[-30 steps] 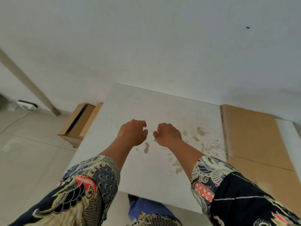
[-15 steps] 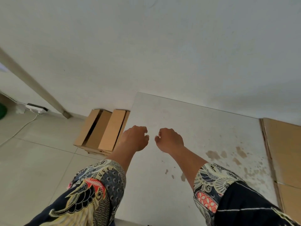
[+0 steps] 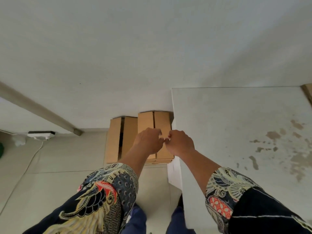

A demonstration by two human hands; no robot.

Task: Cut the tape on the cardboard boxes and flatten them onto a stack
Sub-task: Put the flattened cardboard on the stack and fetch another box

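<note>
at the centre of the head view we find both hands held out side by side, above the cardboard boxes. the left hand (image 3: 148, 141) has its fingers loosely curled and grasps nothing; the right hand (image 3: 180, 142) likewise has fingers curled inward with nothing in them. the fingertips of the two hands sit very near each other, and we cannot tell whether they touch. both forearms emerge from dark patterned sleeves (image 3: 104, 196) in the lower part of the frame.

just above the hands in the frame, the cardboard boxes (image 3: 128, 132) stand on the pale tiled floor (image 3: 42, 174) against the white wall (image 3: 135, 48). we note two of them, side by side and touching: the left one has a dark gap between its top flaps, the right one shows its flaps meeting along a thin seam. we cannot make out tape on either.

at the right of the frame a white table (image 3: 236, 115) carries brown stains toward its right side, and its left edge lies just beside the right box. at the upper right corner of the table a sliver of flat cardboard (image 3: 308, 92) shows.

at the left edge we record a white power strip (image 3: 40, 134) on the floor by the wall, with a cable running from it, and a slanted grey bar (image 3: 37, 108) reaching down to the floor.
</note>
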